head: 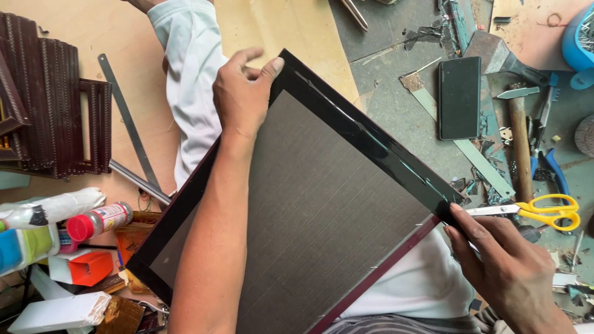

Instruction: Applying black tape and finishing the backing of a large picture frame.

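Hands (244,93) (501,263) grip framed board (322,204) — opposite corners.

The frame's (297,204) grey backing is looking matt and finely ribbed, its black tape (371,145) shining glossy; the steel ruler (127,117) is lying dull on bare plywood (74,31).

workbench (396,117) | phone (460,98) | yellow scissors (550,211) | hammer (520,139) | metal ruler (129,120)
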